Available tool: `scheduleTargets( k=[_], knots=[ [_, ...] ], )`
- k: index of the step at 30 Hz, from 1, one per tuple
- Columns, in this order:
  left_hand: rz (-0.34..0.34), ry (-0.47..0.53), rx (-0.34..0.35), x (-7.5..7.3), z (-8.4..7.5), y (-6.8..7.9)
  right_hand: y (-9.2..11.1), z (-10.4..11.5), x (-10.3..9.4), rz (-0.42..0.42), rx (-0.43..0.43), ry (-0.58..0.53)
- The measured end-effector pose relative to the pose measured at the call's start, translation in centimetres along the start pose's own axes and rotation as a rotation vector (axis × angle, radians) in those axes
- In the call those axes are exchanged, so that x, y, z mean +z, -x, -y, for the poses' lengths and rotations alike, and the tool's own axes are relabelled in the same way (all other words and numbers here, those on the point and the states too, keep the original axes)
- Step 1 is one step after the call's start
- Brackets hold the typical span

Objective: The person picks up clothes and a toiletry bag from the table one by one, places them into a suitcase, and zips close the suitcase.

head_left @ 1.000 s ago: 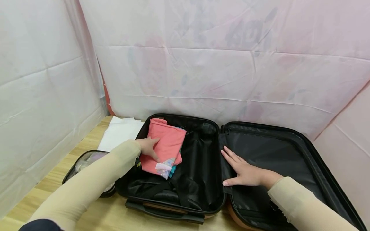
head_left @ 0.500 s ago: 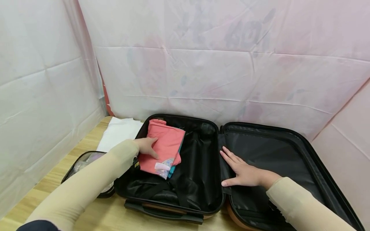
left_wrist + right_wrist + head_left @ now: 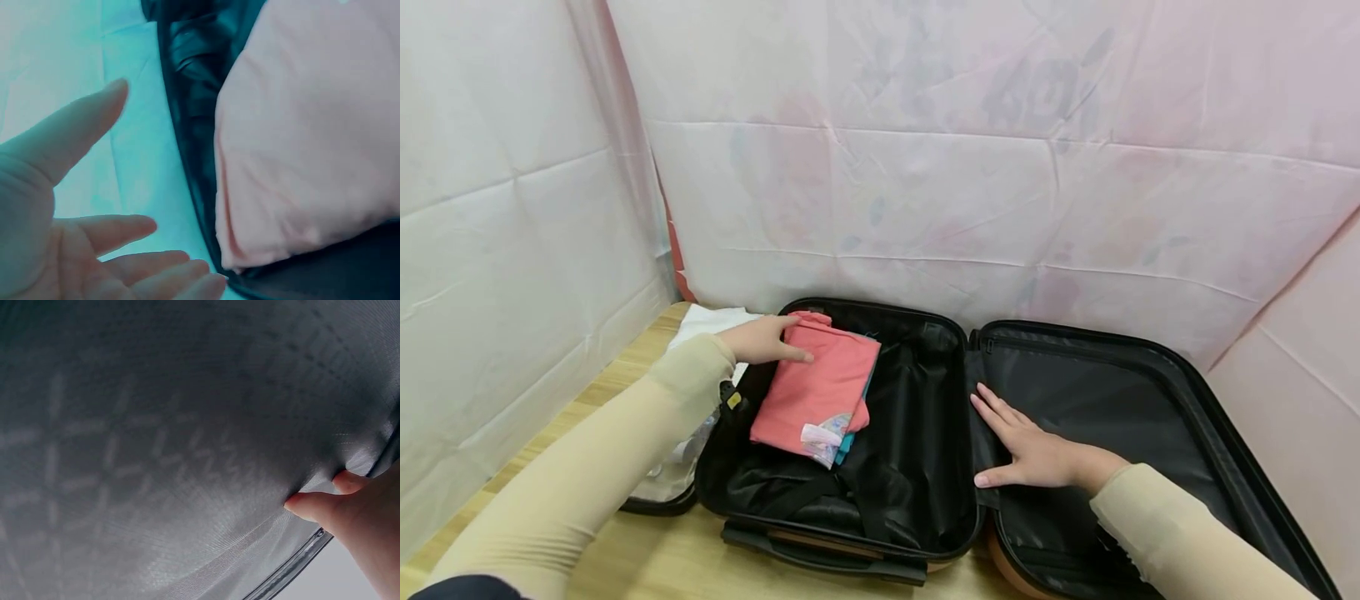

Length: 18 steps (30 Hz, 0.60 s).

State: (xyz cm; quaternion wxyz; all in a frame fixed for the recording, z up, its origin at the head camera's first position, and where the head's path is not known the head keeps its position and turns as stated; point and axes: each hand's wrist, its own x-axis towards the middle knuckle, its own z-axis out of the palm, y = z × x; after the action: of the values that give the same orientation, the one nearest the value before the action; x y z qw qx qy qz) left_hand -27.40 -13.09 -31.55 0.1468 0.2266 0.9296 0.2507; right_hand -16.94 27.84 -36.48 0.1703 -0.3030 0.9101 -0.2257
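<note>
A folded coral garment (image 3: 820,387) with a printed patch lies in the left half of an open black-lined suitcase (image 3: 917,450); a teal cloth edge (image 3: 844,447) peeks out below it. My left hand (image 3: 762,340) hovers at the suitcase's left rim, overlapping the garment's upper left corner in the head view. From the left wrist view, this hand (image 3: 81,219) has extended fingers and a raised thumb, apart from the garment (image 3: 306,137). With spread fingers, my right hand (image 3: 1037,450) rests on the suitcase's right half (image 3: 1097,392) beside the hinge; its thumb and a fingertip dent the dark lining (image 3: 156,487).
White cloth (image 3: 703,321) lies behind my left hand, left of the suitcase. A clear pouch with black edging (image 3: 658,506) sits partly under my left forearm. The black carry handle (image 3: 823,557) faces me on the wooden table (image 3: 640,554). White sheeting (image 3: 925,192) hangs behind.
My left hand has left the garment's left side and moved back and leftward to the suitcase rim, uncovering the garment's lower left corner. The right hand keeps its place.
</note>
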Motion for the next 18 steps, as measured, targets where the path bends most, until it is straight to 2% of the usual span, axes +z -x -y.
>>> scheduleTargets(
  k=[3,9,13,18],
  knots=[
    [-0.063,0.069,0.017,-0.9,0.1,0.3,0.0,-0.1,0.0,-0.002,0.003,-0.001],
    [-0.151,0.162,-0.022,-2.5,0.7,1.5,0.1,-0.1,0.0,-0.003,0.001,0.005],
    [-0.187,0.229,-0.072,-3.5,1.7,2.1,0.4,-0.1,0.0,-0.004,0.002,0.004],
    [-0.226,0.302,-0.138,-4.7,3.7,2.6,0.7,-0.1,0.0,-0.007,0.01,0.0]
  ],
)
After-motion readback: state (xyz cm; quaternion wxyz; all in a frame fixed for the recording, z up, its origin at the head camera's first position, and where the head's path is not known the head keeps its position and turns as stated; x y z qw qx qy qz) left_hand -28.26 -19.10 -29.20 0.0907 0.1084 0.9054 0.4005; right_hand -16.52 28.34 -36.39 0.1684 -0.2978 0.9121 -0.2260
